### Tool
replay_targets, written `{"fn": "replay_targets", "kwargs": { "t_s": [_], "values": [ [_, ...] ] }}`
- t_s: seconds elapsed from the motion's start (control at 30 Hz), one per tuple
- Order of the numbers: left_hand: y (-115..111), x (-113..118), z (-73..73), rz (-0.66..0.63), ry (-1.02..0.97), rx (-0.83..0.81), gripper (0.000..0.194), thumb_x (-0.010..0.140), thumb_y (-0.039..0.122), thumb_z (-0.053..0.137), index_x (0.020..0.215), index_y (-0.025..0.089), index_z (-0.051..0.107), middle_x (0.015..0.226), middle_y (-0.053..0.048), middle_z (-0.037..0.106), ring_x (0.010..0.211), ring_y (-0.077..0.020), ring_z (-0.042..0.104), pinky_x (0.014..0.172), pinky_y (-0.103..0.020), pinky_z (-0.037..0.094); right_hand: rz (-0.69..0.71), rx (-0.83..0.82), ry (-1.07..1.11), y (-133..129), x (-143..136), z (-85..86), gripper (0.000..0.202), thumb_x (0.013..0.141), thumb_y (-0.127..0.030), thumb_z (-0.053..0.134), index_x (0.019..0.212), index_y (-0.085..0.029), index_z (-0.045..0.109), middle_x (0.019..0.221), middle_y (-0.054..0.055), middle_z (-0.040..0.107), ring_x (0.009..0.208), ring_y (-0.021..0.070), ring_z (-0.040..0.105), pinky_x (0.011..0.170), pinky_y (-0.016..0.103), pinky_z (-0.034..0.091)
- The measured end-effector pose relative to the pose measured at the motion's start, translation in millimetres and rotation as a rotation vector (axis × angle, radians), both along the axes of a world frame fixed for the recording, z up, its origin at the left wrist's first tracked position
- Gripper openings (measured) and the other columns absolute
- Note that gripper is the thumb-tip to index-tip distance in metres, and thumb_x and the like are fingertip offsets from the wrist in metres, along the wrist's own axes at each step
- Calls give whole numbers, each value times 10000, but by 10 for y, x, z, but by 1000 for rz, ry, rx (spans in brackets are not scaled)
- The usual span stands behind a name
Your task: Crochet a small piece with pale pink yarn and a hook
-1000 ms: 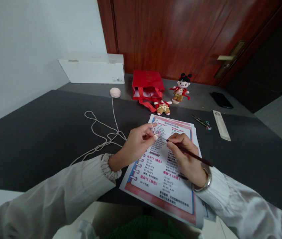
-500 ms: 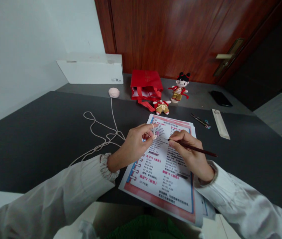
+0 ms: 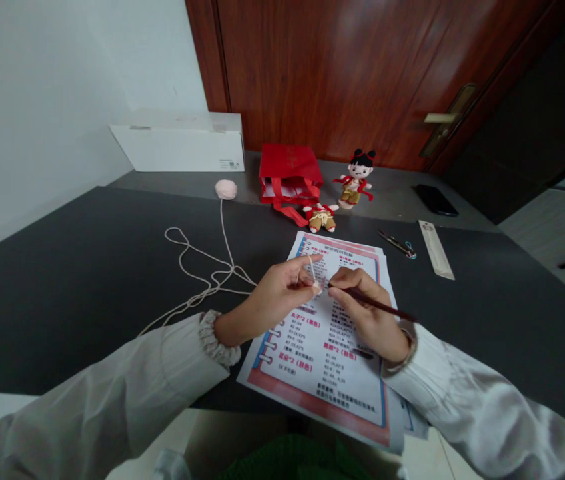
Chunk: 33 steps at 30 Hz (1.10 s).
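Observation:
Between thumb and fingers, my left hand [image 3: 280, 290] pinches a small pale pink crochet piece [image 3: 317, 287], with yarn looped over the raised index finger. My right hand [image 3: 365, 310] grips a dark-handled crochet hook [image 3: 387, 307] like a pen, its tip end close to the piece. Whether the tip sits inside a stitch is too small to tell. From the left hand, loose yarn [image 3: 207, 287] trails in loops over the dark table to a pale pink yarn ball [image 3: 226, 189]. Printed pattern sheets [image 3: 312, 407] lie beneath both hands.
At the back stand a white box [image 3: 182, 150], a red bag [image 3: 290, 167] and a crocheted doll [image 3: 357, 179]. A headless doll body [image 3: 321, 217] lies before the bag. To the right are small scissors-like tools [image 3: 397, 243], a pale narrow packet [image 3: 436, 250] and a black phone [image 3: 436, 199].
My right hand has brought the hook left, closer to the crochet piece. The left hand has moved slightly right and down, and the index finger is straighter. The view has shifted a little.

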<state>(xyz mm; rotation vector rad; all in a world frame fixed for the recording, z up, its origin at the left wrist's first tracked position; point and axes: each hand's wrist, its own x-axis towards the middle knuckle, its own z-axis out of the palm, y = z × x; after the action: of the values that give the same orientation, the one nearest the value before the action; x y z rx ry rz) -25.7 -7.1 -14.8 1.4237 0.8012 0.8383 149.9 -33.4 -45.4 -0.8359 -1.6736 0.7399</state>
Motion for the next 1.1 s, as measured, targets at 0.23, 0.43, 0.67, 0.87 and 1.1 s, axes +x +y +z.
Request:
{"fn": "replay_targets", "kwargs": {
  "t_s": [0.23, 0.43, 0.67, 0.87, 1.1],
  "values": [
    [-23, 44, -19, 63, -142, -181, 534, 748, 73, 625, 1273, 87, 527, 675, 51, 547, 632, -75, 479, 632, -232, 369, -176, 614, -728, -69, -44, 72, 189, 895, -64, 453, 800, -220, 501, 701, 33, 532, 673, 195, 442, 615, 345, 346],
    [-55, 85, -40, 53, -319, -395, 379, 712, 72, 658, 1088, 115, 630, 770, 2, 610, 727, -101, 533, 727, -262, 390, -305, 689, -823, -139, -99, 63, 162, 901, -48, 434, 904, -196, 503, 734, 58, 557, 693, 212, 457, 615, 358, 347],
    [-6, -17, -14, -107, -362, -474, 423, 705, 120, 708, 1123, 138, 644, 827, -14, 593, 804, -128, 526, 798, -313, 374, -83, 397, -200, -73, -58, -44, 184, 882, -70, 523, 946, -241, 503, 828, 13, 563, 733, 162, 525, 640, 311, 418],
    [116, -138, 61, -118, -195, -344, 439, 719, 118, 699, 1150, 118, 618, 701, 39, 514, 669, -95, 458, 673, -275, 336, 28, -158, 278, 5, -15, -40, 53, 866, -211, 622, 846, -236, 580, 801, -10, 567, 694, 135, 519, 639, 286, 405],
    [177, -221, 118, -252, -36, -268, 444, 757, 139, 657, 1193, 115, 580, 698, 42, 506, 628, -89, 425, 593, -260, 289, 130, -259, 350, 43, 107, 15, 61, 822, -208, 687, 832, -237, 635, 764, -20, 598, 668, 122, 524, 623, 268, 394]
  ]
}}
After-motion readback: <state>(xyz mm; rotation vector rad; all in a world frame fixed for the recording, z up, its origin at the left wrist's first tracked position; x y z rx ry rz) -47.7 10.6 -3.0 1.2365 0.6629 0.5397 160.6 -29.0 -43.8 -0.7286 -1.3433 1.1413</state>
